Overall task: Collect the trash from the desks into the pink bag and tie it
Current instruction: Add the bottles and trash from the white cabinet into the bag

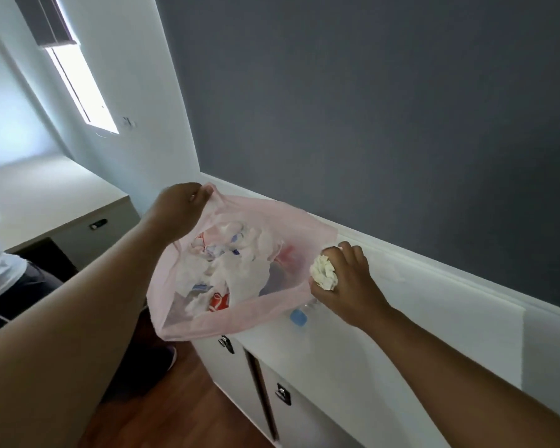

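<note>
- A sheer pink bag hangs open above the edge of a white desk, holding crumpled white paper and red-and-blue wrappers.
- The left hand pinches the bag's far rim.
- The right hand grips a cream paper wad at the near rim.
- A blue-capped bottle lies on the desk under the bag.
- Grey wall, wood floor.
- No print is readable.

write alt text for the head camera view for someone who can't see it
A person's left hand holds open a translucent pink bag half full of white and red trash, while the right hand grips a crumpled paper wad at the bag's rim. Below is a white desk against a dark grey wall.
</note>
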Tool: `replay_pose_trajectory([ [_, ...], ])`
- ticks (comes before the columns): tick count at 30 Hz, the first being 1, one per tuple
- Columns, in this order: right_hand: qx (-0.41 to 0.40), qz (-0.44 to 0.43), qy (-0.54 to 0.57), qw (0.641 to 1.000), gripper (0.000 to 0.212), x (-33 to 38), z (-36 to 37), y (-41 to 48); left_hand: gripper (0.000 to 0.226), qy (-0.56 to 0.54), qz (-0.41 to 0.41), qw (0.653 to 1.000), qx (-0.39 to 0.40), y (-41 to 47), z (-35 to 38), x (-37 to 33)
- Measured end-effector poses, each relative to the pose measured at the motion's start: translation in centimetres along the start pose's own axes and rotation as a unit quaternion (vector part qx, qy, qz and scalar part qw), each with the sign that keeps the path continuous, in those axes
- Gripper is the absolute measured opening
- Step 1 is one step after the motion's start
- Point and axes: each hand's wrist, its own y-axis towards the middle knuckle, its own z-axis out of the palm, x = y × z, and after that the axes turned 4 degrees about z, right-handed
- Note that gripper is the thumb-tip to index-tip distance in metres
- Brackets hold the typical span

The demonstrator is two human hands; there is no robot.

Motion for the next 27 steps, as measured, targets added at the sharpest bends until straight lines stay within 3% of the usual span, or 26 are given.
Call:
replay_pose_trajectory([
  [6,0.044,-0.089,-0.052,0.994,0.07,8.3,3.9,4.8,0.056,-0.026,0.004,1.0,-0.017,-0.2,-1.0,0.2],
  [10,0.207,-0.051,-0.116,0.97,0.11,9.7,7.1,7.9,0.054,-0.038,0.002,0.999,-0.012,0.3,-1.1,1.5],
  [13,0.247,-0.025,-0.13,0.96,0.124,9.2,7.5,8.9,0.049,-0.041,0.001,0.999,0.0,1.0,-0.5,2.3],
  [16,0.184,0.003,-0.079,0.98,0.106,8.4,5.6,8.9,0.049,-0.061,0.012,0.998,-0.002,2.2,0.6,3.2],
  [19,0.04,-0.006,-0.061,0.997,0.072,6.7,3.4,8.6,0.049,-0.067,0.034,0.997,0.0,3.8,1.8,4.0],
  [23,-0.093,-0.035,-0.188,0.977,0.063,1.8,0.9,7.4,0.049,-0.063,0.049,0.997,0.024,5.8,3.7,4.6],
  [27,-0.18,0.042,-0.19,0.964,0.056,-4.1,-0.7,6.0,0.057,-0.014,0.051,0.998,0.022,6.8,5.0,4.3],
])
